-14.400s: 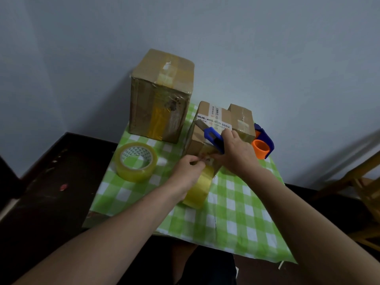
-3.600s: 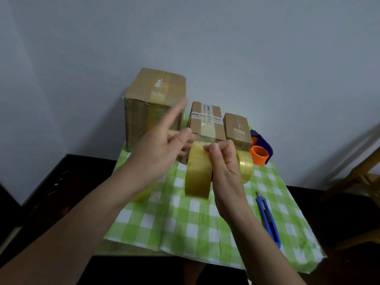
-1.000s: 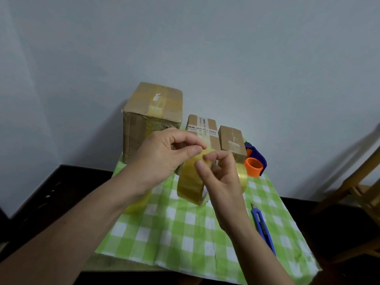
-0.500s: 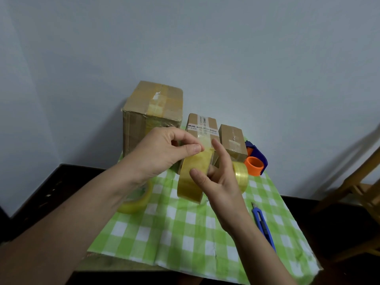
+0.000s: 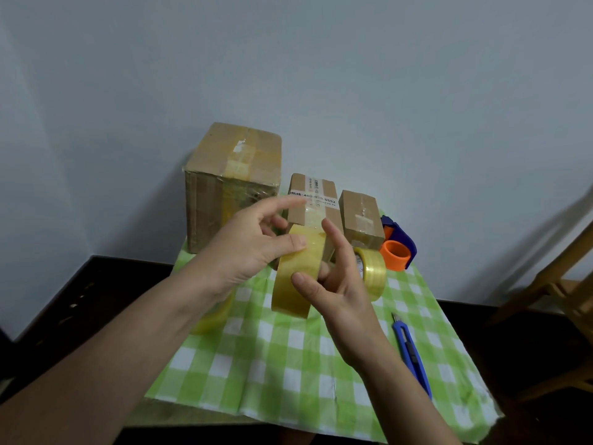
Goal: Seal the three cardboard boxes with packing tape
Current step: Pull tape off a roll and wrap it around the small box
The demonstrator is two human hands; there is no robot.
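Observation:
I hold a yellowish roll of packing tape (image 5: 293,277) upright above the table. My right hand (image 5: 333,284) grips it, thumb on the outer face and fingers through the core. My left hand (image 5: 253,248) presses its thumb on the top of the roll, the other fingers spread. Behind stand three cardboard boxes: a large one (image 5: 231,184) at the left, a medium one with a white label (image 5: 313,200) in the middle, a small one (image 5: 361,216) at the right. All three show tape on top.
A second tape roll (image 5: 372,274) stands at the right of my hands, and a third (image 5: 213,316) lies under my left wrist. An orange and blue tape dispenser (image 5: 398,248) sits by the small box. A blue utility knife (image 5: 412,354) lies on the green checked cloth (image 5: 272,374).
My left fingers have spread open, with the thumb staying on the roll's top. My right index finger has lifted straight off the roll. The roll has hardly moved.

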